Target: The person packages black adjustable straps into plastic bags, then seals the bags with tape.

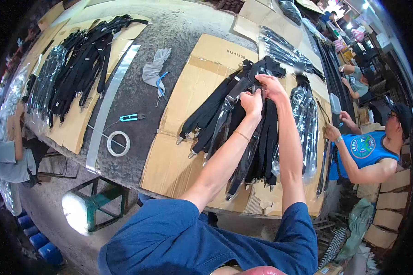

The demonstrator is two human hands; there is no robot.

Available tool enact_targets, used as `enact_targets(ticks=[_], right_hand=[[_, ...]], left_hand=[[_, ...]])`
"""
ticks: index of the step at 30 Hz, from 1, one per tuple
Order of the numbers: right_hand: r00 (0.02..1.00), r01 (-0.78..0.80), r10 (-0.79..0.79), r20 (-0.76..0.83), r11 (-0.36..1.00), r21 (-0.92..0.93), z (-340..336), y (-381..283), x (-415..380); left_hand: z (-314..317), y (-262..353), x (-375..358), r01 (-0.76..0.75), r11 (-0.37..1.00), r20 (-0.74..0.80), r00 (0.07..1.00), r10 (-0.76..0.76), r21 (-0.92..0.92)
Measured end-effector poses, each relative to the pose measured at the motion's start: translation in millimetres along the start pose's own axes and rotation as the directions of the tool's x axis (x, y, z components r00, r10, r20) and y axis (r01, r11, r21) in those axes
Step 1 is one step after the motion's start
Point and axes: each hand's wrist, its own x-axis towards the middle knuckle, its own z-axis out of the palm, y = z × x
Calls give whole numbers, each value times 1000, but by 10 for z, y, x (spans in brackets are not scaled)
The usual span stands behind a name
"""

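Black suspenders (211,110) with metal clips at their ends lie in a pile on a flattened cardboard sheet (179,137) in front of me. Some of them are in clear plastic sleeves. My left hand (252,103) is closed at the upper part of the pile, thumb up, pinching a black suspender. Just beyond it and to the right, my right hand (272,87) grips the same black material with bent fingers. The exact part between my fingertips is hidden. Plastic-wrapped suspenders (303,128) lie close to my right forearm.
Blue thread snips (132,118), a tape roll (118,144) and a grey cloth (155,68) lie on the dark table to the left. Another suspender pile (85,68) is farther left. A co-worker in a blue tank top (365,149) works at the right; a green stool (96,201) stands below.
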Motion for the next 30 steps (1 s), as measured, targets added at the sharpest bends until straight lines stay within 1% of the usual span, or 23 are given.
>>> enact_targets(ticks=[1, 2, 3, 5, 7, 9, 10, 11, 12, 13, 14, 15, 16, 17, 19, 20, 21, 22, 23, 25, 27, 29, 30], right_hand=[[1000, 0, 0, -1, 1000, 0, 12, 9, -45], [999, -2, -2, 40, 994, 109, 6, 44, -45], [996, -7, -11, 83, 976, 216, -16, 94, -12], [996, -23, 2, 85, 971, 237, -2, 134, -52], [996, 60, -76, 43, 954, 294, 80, 77, -162], [992, 107, -122, 42, 959, 261, 119, 58, -219], [985, 170, -168, -28, 963, 209, 146, 53, -249], [972, 228, -215, -95, 962, 153, 176, 34, -294], [970, 236, -230, -81, 968, 80, 95, 73, -246], [968, 242, -235, -85, 967, 83, 35, 132, -206], [967, 242, -236, -92, 969, 60, -9, 127, -203], [968, 237, -232, -99, 971, 36, -48, 125, -221], [964, 255, -245, -104, 961, 104, 52, -11, -435], [960, 279, -273, -69, 954, 106, -8, 11, -433], [942, 334, -335, -18, 935, 121, -6, -86, -607], [938, 345, -345, -24, 930, 123, -1, -155, -685], [932, 360, -362, 0, 928, 95, 5, -207, -783], [926, 375, -377, 22, 925, 67, 10, -267, -891], [924, 381, -383, 11, 922, 69, 35, -362, -1041], [911, 411, -412, 21, 911, 32, 125, -605, -1406], [907, 420, -421, -32, 907, -13, 150, -811, -1692], [873, 486, -487, 30, 860, -154, 171, -949, -1956], [853, 518, -519, 54, 829, -212, 148, -980, -2017]], left_hand=[[32, 0, 20, -3, 1000, -58, 998, 3, 1], [48, 17, 37, -7, 1000, -117, 993, 7, 1], [31, 144, 10, -9, 1000, -119, 993, 9, -1], [35, 319, -30, 184, 926, -52, 976, -212, -329], [53, 266, 12, 163, 931, -57, 980, -192, -326], [10, 268, -5, 66, 989, -64, 995, -75, -133], [-24, 249, -38, 21, 995, -16, 1000, -22, -100], [-122, 310, -100, 16, 995, -13, 1000, -18, -94], [-248, 386, -163, -157, 972, 131, 982, 135, 176], [-373, 468, -225, -353, 847, 308, 921, 239, 398], [-565, 628, -352, -448, 728, 420, 875, 240, 518], [-727, 743, -458, -523, 710, 404, 844, 353, 472], [-821, 731, -424, -690, 517, 332, 710, 621, 506], [-886, 739, -302, -791, 421, 290, 572, 768, 444], [-1003, 875, -125, -806, 97, 393, 385, 835, 583], [-979, 831, 163, -806, 448, 546, 592, 593, 387], [-971, 773, 401, -610, 758, 723, 629, 286, 231], [-1027, 947, 343, -573, 784, 789, 586, 188, 239], [-1078, 1108, 229, -580, 780, 796, 576, 187, 236], [-1194, 1364, -44, -539, 833, 867, 467, 177, 121], [-1259, 1542, -305, -524, 846, 880, 444, 171, 101], [-1330, 1712, -610, -531, 840, 868, 465, 176, 114], [-1354, 1782, -720, -543, 834, 878, 442, 183, 99]])
